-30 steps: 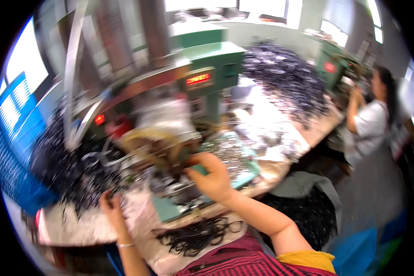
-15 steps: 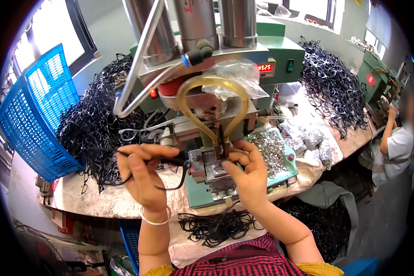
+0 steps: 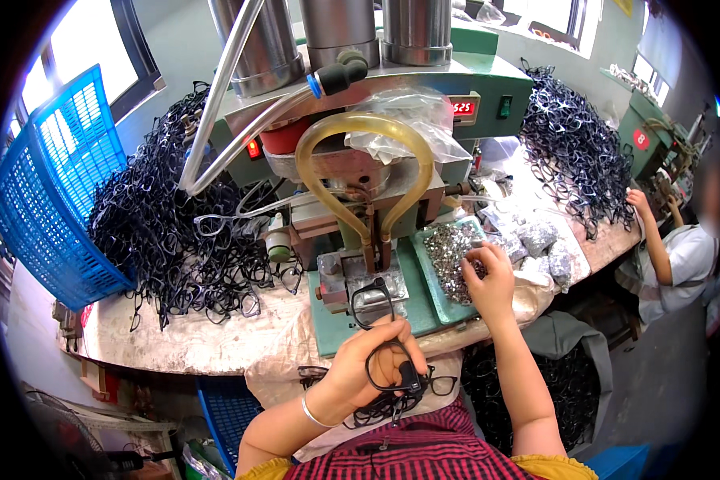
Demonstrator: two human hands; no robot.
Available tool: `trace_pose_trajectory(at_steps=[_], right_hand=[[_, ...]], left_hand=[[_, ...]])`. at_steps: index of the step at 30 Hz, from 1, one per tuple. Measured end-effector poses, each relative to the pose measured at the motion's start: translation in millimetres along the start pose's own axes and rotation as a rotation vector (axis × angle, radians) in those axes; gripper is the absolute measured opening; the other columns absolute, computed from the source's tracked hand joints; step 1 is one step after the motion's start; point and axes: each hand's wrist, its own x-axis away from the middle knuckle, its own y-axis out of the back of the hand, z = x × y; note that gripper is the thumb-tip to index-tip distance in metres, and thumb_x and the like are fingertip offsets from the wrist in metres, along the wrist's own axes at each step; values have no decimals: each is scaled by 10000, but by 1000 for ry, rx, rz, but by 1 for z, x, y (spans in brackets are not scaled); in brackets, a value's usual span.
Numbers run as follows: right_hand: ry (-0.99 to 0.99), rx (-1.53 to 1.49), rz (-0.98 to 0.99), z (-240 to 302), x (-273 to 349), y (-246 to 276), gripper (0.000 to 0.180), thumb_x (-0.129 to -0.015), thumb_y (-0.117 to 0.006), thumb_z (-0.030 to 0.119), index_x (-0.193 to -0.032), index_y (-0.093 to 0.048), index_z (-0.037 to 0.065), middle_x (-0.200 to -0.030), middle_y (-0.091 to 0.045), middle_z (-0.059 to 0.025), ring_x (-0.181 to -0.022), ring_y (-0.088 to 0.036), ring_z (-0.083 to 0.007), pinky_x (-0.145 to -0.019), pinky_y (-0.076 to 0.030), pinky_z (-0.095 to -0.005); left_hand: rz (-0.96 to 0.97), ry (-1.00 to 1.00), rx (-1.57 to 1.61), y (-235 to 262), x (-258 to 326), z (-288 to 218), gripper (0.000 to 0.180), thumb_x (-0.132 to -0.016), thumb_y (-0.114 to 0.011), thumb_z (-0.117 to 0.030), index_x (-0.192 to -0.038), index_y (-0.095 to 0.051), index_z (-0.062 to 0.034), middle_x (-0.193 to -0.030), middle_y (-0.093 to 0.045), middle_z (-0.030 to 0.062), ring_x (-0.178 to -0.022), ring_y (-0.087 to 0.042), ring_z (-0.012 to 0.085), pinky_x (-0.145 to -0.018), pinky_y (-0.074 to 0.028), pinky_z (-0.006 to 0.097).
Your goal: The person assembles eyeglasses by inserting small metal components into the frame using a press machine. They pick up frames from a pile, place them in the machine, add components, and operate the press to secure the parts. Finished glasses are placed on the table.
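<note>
My left hand is closed around a black eyeglass frame, in front of the press. One rim of the frame stands up by the metal fixture, while the other hangs below my fingers. To the right, my right hand reaches over a green tray of small silvery metal parts. Its thumb and fingers are bent together at the parts; whatever they pinch is too small to make out. A looped yellowish tube runs down to copper-coloured tips above the fixture.
Tangled black eyeglass frames are heaped at left, beside a blue basket. Another heap lies at right, near bags of metal parts. More frames lie at my lap. A co-worker is at far right.
My left hand has swung from left of the fixture to its front, bringing the eyeglass frame along. My right hand has left the fixture for the tray of parts. The co-worker's arm has reached toward the heap.
</note>
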Motion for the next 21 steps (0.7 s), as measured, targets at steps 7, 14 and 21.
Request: trace_pose_trajectory(at_steps=[7,14,21], right_hand=[[398,144,314,17,-11,-17,176,-754,-678,135,-913,-612,97,-1236,-573,-151,-1232,-515,-341,-834,-501,-455],[-99,-459,-7,-15,2,-7,185,-895,-605,49,-1051,-698,12,-1041,-700,-127,-980,-658,-263,-864,-517,-352],[-383,-773,61,2,7,-20,108,-902,-618,-1,-976,-696,3,-882,-665,8,-790,-569,-59,-715,-437,-203]], left_hand=[[-29,-32,-35,-3,-1,-3,216,-1022,-423,-264,-961,-461,-60,-777,-654,220,-492,-594,210,-394,-466,250],[-116,-266,-377,64,46,31,254,-1032,-493,-269,-1082,-565,-31,-911,-687,136,-802,-660,186,-647,-545,291],[-1100,-1072,-1330,128,103,-69,38,-880,-671,-27,-902,-653,-1,-835,-655,40,-733,-587,113,-673,-473,247]])
